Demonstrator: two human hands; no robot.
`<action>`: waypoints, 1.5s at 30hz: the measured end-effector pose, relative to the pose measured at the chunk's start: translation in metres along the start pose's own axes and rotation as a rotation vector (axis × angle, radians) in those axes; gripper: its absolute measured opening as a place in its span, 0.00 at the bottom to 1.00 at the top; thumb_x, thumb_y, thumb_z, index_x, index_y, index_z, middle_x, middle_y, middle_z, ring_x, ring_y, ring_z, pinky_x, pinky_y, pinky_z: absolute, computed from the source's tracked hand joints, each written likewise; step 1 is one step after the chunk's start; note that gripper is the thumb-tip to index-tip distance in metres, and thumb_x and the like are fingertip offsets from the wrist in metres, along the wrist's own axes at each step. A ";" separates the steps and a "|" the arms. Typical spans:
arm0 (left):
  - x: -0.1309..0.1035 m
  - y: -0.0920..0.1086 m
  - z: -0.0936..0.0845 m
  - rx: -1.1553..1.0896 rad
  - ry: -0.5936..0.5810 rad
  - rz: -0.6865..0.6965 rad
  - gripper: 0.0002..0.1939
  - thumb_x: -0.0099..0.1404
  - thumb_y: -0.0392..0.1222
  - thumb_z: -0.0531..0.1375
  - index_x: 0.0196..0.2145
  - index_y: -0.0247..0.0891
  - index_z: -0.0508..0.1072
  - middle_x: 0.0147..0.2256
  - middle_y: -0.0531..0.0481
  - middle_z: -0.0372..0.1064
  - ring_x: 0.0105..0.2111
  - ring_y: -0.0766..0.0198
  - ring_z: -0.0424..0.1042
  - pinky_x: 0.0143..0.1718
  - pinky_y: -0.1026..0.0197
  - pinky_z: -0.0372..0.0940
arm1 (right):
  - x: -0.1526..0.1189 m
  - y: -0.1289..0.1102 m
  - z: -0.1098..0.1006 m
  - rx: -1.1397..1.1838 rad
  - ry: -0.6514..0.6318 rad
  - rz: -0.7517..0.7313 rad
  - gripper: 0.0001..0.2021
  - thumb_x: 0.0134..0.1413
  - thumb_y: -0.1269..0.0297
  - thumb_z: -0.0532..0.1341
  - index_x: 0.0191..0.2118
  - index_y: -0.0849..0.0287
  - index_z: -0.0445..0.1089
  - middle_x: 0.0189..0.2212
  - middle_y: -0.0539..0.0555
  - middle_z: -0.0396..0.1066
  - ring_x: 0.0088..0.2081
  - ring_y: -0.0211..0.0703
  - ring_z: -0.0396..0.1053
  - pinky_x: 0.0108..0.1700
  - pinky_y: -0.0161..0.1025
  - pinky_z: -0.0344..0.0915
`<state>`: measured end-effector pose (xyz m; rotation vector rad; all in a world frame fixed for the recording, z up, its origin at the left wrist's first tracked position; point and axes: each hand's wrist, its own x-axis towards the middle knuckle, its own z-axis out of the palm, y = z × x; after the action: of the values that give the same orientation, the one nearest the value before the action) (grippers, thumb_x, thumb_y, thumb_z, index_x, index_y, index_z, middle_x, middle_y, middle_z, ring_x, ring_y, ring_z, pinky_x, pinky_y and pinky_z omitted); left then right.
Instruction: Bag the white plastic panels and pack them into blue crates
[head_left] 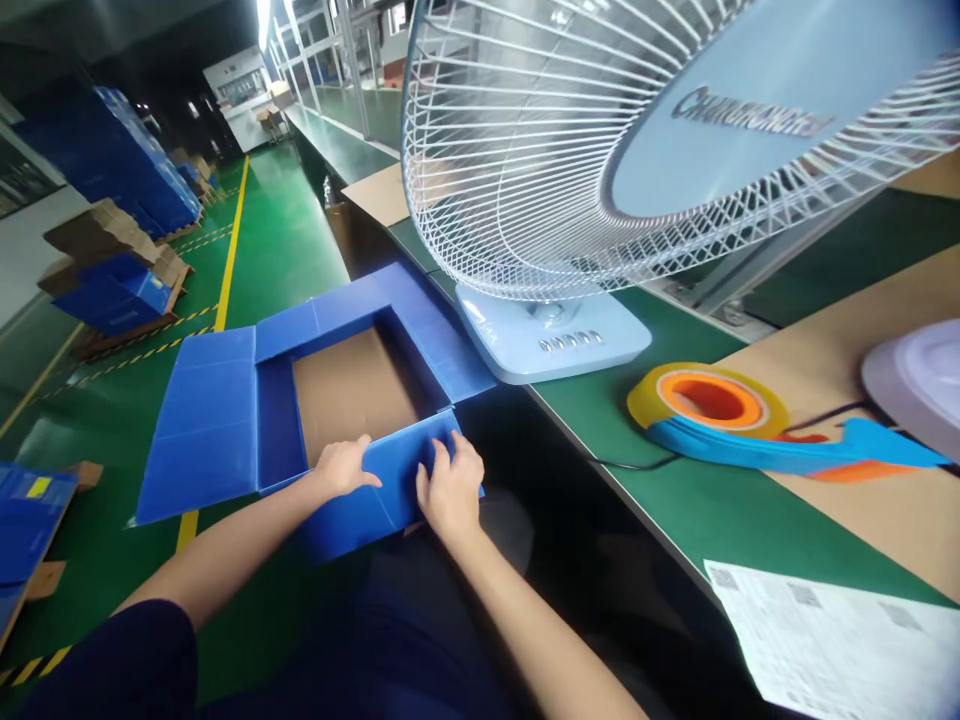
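An open blue cardboard box (pixel 300 318) with a brown inside stands low beside the bench, its flaps folded outward. My left hand (pixel 343 467) is closed over its near edge, with the thumb stretched along the near flap (pixel 386 470) and some fingers hidden. My right hand (pixel 454 485) grips the right end of that same flap, its fingers bent and slightly apart against the blue surface. Just past the box, a light blue table fan (pixel 551 335) stands on the bench, its large wire grille leaning across the upper right. The fan's base overhangs the bench edge near a box flap.
On the green bench (pixel 652 510) lie a yellow tape roll (pixel 645 400), blue tape (pixel 757 455) and a printed sheet (pixel 840 630). A pale round part (pixel 919 385) sits at the right edge. Stacked blue boxes (pixel 112 165) and brown cartons (pixel 112 235) stand on the left floor.
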<state>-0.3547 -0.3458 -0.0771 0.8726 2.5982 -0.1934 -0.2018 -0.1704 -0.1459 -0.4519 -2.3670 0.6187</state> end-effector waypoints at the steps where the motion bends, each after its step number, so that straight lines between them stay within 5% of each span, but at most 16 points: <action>1: 0.000 0.000 0.002 0.014 0.019 -0.015 0.35 0.59 0.69 0.74 0.53 0.46 0.72 0.45 0.41 0.84 0.49 0.38 0.83 0.45 0.51 0.72 | -0.009 0.000 0.001 -0.030 -0.025 -0.029 0.21 0.70 0.65 0.59 0.62 0.73 0.69 0.67 0.82 0.58 0.68 0.75 0.58 0.66 0.71 0.61; 7: 0.001 -0.002 0.001 0.031 0.013 -0.011 0.33 0.60 0.71 0.72 0.50 0.46 0.72 0.42 0.42 0.85 0.49 0.39 0.84 0.46 0.52 0.72 | -0.015 0.003 0.004 -0.063 -0.095 -0.081 0.24 0.72 0.66 0.59 0.67 0.72 0.66 0.71 0.79 0.57 0.75 0.74 0.50 0.71 0.72 0.55; 10: 0.003 -0.002 0.000 0.044 -0.001 0.016 0.34 0.62 0.72 0.71 0.52 0.45 0.72 0.44 0.40 0.84 0.50 0.38 0.83 0.48 0.50 0.72 | 0.003 0.004 0.007 -0.048 -0.165 -0.116 0.29 0.72 0.65 0.57 0.73 0.71 0.60 0.76 0.76 0.53 0.78 0.74 0.44 0.75 0.74 0.47; 14: 0.003 0.004 0.008 0.057 0.022 -0.044 0.28 0.68 0.68 0.67 0.54 0.46 0.73 0.46 0.37 0.84 0.49 0.37 0.83 0.47 0.48 0.73 | 0.039 0.002 0.017 0.046 -0.354 -0.296 0.33 0.70 0.76 0.48 0.78 0.57 0.55 0.78 0.62 0.54 0.80 0.61 0.43 0.77 0.74 0.37; 19: 0.000 0.004 0.010 -0.009 0.009 -0.061 0.30 0.66 0.69 0.69 0.54 0.45 0.73 0.46 0.35 0.83 0.50 0.36 0.83 0.48 0.47 0.73 | 0.082 -0.004 0.022 -0.010 -0.535 -0.424 0.22 0.69 0.77 0.52 0.61 0.65 0.74 0.55 0.69 0.76 0.66 0.64 0.67 0.75 0.70 0.49; 22: 0.007 -0.006 0.003 -0.137 -0.030 0.038 0.35 0.62 0.74 0.69 0.53 0.44 0.75 0.47 0.36 0.83 0.51 0.36 0.82 0.49 0.47 0.73 | 0.091 -0.002 0.017 -0.157 -0.620 -0.489 0.12 0.64 0.76 0.60 0.50 0.62 0.76 0.46 0.64 0.76 0.51 0.62 0.72 0.68 0.64 0.60; 25: 0.038 -0.026 -0.007 -0.473 -0.131 0.155 0.31 0.65 0.75 0.66 0.47 0.44 0.80 0.46 0.43 0.84 0.47 0.46 0.83 0.47 0.52 0.75 | 0.091 0.005 0.012 -0.208 -0.660 -0.493 0.15 0.57 0.75 0.69 0.50 0.60 0.74 0.46 0.61 0.74 0.50 0.62 0.70 0.63 0.60 0.63; 27: 0.071 -0.045 -0.016 -0.662 -0.087 0.104 0.27 0.69 0.69 0.66 0.47 0.42 0.81 0.47 0.44 0.84 0.46 0.51 0.84 0.48 0.55 0.75 | 0.089 0.010 0.012 -0.219 -0.674 -0.484 0.18 0.53 0.75 0.71 0.50 0.60 0.74 0.47 0.60 0.74 0.50 0.62 0.70 0.63 0.59 0.61; 33: 0.165 -0.112 -0.072 -0.675 0.397 -0.196 0.32 0.73 0.53 0.67 0.66 0.33 0.66 0.65 0.27 0.70 0.64 0.46 0.74 0.66 0.46 0.68 | 0.085 0.018 0.012 -0.220 -0.685 -0.458 0.18 0.52 0.76 0.71 0.48 0.58 0.73 0.46 0.59 0.73 0.49 0.61 0.69 0.62 0.58 0.60; 39: 0.202 -0.154 -0.155 -0.383 0.851 -0.132 0.34 0.76 0.43 0.59 0.73 0.29 0.55 0.76 0.27 0.51 0.78 0.49 0.49 0.78 0.44 0.50 | 0.085 0.012 0.015 -0.229 -0.651 -0.444 0.11 0.60 0.76 0.66 0.46 0.56 0.73 0.43 0.58 0.73 0.47 0.61 0.70 0.62 0.59 0.61; 41: 0.215 -0.164 -0.180 -0.179 0.923 -0.103 0.39 0.74 0.44 0.60 0.75 0.27 0.53 0.79 0.28 0.40 0.81 0.46 0.36 0.80 0.39 0.41 | 0.085 0.009 0.018 -0.221 -0.634 -0.442 0.10 0.60 0.75 0.66 0.45 0.55 0.73 0.43 0.58 0.73 0.48 0.61 0.70 0.63 0.59 0.61; 45: 0.250 -0.188 -0.220 0.022 0.832 -0.175 0.52 0.70 0.47 0.62 0.79 0.24 0.39 0.81 0.29 0.22 0.81 0.40 0.25 0.79 0.34 0.30 | 0.086 0.007 0.026 -0.245 -0.637 -0.444 0.08 0.61 0.73 0.66 0.43 0.54 0.73 0.42 0.58 0.73 0.47 0.61 0.70 0.63 0.60 0.61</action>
<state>-0.7212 -0.3029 0.0237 0.8537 3.4488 0.1313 -0.2811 -0.1336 -0.1251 0.2175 -3.0286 0.2842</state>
